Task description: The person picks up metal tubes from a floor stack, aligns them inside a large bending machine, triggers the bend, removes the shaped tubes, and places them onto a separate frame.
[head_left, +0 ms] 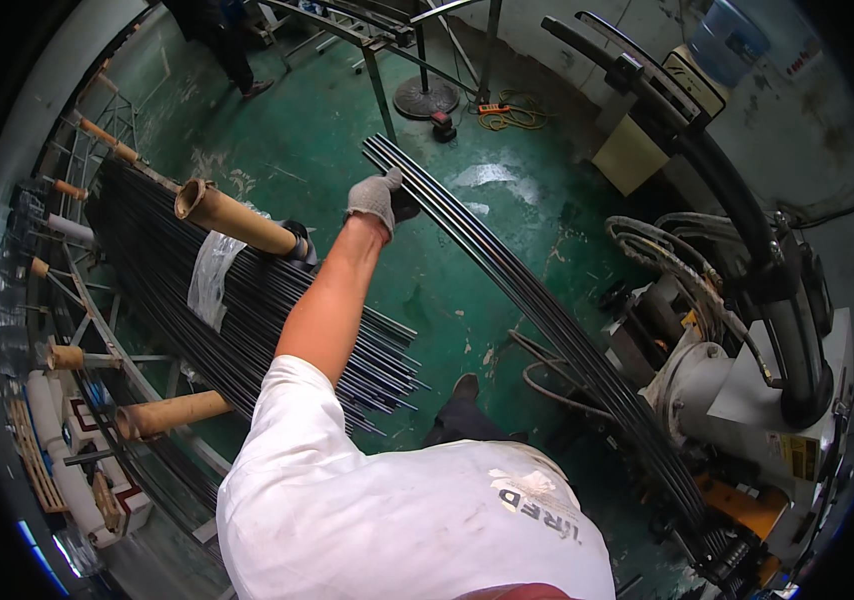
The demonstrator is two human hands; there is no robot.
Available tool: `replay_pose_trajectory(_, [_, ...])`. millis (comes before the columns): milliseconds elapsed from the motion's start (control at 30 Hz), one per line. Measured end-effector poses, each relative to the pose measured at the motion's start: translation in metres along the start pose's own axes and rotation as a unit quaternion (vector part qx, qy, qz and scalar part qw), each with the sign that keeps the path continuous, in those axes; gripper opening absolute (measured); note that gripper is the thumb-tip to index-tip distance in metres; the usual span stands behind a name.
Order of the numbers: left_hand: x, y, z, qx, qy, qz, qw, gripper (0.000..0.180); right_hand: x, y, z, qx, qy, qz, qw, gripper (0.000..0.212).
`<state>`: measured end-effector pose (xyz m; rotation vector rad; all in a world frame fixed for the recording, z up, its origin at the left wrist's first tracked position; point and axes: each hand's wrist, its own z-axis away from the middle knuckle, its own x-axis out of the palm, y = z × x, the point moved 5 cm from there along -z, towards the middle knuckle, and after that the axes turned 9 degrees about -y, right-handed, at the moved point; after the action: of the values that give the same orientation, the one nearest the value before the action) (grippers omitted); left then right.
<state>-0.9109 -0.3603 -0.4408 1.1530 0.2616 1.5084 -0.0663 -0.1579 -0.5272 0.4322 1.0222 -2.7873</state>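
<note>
My left hand [375, 199], in a grey work glove with a dark palm, is closed round several long black metal rods [507, 275] near their far end. The rods run side by side, slanting from the middle of the view down to a machine at the lower right. Their tips stick out a little beyond the glove. My right hand is out of view. To the left of my arm lies a large stack of similar black rods [277, 310], with a crumpled piece of clear plastic [215, 275] on it.
Cardboard tubes [247, 222] cover parts of a metal rack on the left. The machine [747, 400] with hoses stands at the right. Beyond the rods are a round metal base [426, 97], an orange power strip [493, 109] and a cable. Another person's leg [232, 55] shows at the far left.
</note>
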Motion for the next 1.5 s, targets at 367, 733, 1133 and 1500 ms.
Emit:
replay_pose_trajectory(367, [0.002,0.013,0.000,-0.002,-0.003,-0.047,0.999,0.027,-0.005,0.017,-0.004,0.025,-0.010,0.004,1.000,0.023])
replay_pose_trajectory(733, [0.039,-0.020,0.047,0.026,-0.055,-0.067,0.996,0.023,-0.067,0.097,0.005,0.091,0.005,-0.026,0.995,0.017])
replay_pose_trajectory(1133, [-0.042,-0.377,0.234,-0.380,-0.167,-0.118,0.902,0.026,-0.131,0.147,0.010,0.087,-0.006,-0.116,0.989,0.012])
replay_pose_trajectory(1500, [0.068,-0.547,0.328,-0.292,-0.190,-0.323,0.880,0.014,-0.317,0.281,-0.051,0.133,-0.052,-0.161,0.977,0.028])
